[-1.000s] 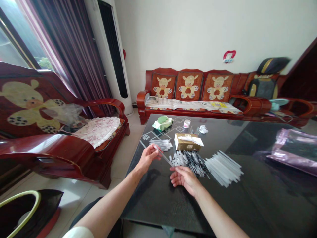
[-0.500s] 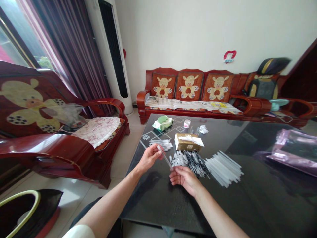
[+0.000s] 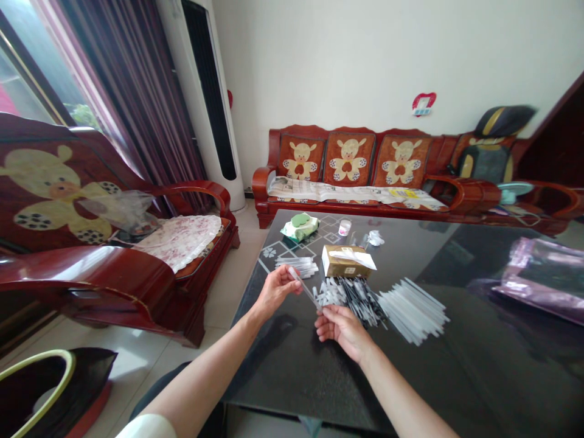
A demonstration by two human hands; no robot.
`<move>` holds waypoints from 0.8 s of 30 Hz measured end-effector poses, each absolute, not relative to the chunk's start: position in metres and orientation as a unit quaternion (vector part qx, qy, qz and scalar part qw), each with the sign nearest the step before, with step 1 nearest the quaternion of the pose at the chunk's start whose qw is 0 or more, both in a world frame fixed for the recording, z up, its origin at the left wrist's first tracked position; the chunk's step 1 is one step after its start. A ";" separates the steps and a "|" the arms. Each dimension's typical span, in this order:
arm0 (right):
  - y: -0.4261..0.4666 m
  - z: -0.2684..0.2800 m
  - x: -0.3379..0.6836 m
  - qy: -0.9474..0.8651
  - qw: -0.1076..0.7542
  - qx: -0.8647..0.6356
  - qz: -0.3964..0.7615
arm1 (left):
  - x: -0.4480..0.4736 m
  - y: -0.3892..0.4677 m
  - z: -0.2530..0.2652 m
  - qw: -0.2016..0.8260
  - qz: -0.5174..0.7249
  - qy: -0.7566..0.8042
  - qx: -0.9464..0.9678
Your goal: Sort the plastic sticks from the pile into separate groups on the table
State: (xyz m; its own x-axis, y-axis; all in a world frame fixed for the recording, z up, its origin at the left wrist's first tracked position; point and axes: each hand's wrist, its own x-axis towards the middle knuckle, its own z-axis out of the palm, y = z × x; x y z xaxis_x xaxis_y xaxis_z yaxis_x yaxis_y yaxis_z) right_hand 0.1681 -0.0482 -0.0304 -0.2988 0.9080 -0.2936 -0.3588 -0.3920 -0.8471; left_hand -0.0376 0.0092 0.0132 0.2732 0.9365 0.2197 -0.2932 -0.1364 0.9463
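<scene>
Tube (image 3: 305,290), slim and see-through, slants between the two hands I watch from my remote seat, held over the near left part of the dark table (image 3: 283,377). On my left hand (image 3: 276,288), thumb and forefinger are pinched together on its upper end. On my right hand (image 3: 340,325), thumb and forefinger close on the lower end, with the other fingers loosely curled beneath. At this range I can't fairly make out whether anything sits inside the tube.

Just beyond my right hand I see a heap of small whitish pieces (image 3: 331,293), and touching it on the right, a bundle of black sticks (image 3: 362,302). Right of those lies a broad fan of long translucent tubes (image 3: 414,311). Past my left hand, a smaller stack of pale tubes (image 3: 298,266) rests on the patterned strip of the tabletop.

A gold tissue box (image 3: 342,268) stands directly behind the heap and the sticks, a white sheet lying across its top. Farther back I have a green wipes pack (image 3: 299,228), a small white-and-pink jar (image 3: 344,227) and a crumpled white tissue (image 3: 375,238). Shiny purple packaging (image 3: 524,277) lies well apart at the right.
</scene>
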 end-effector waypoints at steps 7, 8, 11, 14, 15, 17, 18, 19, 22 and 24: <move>-0.048 -0.029 0.169 -0.343 0.427 -0.412 0.728 | -0.037 0.009 0.012 0.576 0.523 0.312 0.545; -0.048 -0.029 0.169 -0.344 0.424 -0.414 0.729 | -0.037 0.009 0.011 0.574 0.524 0.312 0.547; -0.048 -0.029 0.169 -0.345 0.419 -0.419 0.728 | -0.037 0.010 0.010 0.571 0.526 0.312 0.548; -0.047 -0.029 0.169 -0.348 0.419 -0.420 0.725 | -0.037 0.011 0.010 0.572 0.525 0.313 0.548; -0.048 -0.029 0.169 -0.349 0.419 -0.420 0.725 | -0.037 0.012 0.009 0.571 0.525 0.314 0.547; -0.048 -0.028 0.168 -0.351 0.418 -0.418 0.726 | -0.037 0.012 0.009 0.570 0.527 0.314 0.547; -0.048 -0.028 0.168 -0.351 0.417 -0.417 0.727 | -0.037 0.012 0.008 0.569 0.528 0.315 0.546; -0.048 -0.027 0.168 -0.352 0.417 -0.418 0.726 | -0.037 0.012 0.008 0.568 0.529 0.316 0.546; -0.048 -0.027 0.168 -0.353 0.416 -0.429 0.720 | -0.036 0.011 0.009 0.571 0.527 0.319 0.542; -0.048 -0.026 0.168 -0.356 0.413 -0.438 0.714 | -0.036 0.010 0.010 0.572 0.528 0.322 0.539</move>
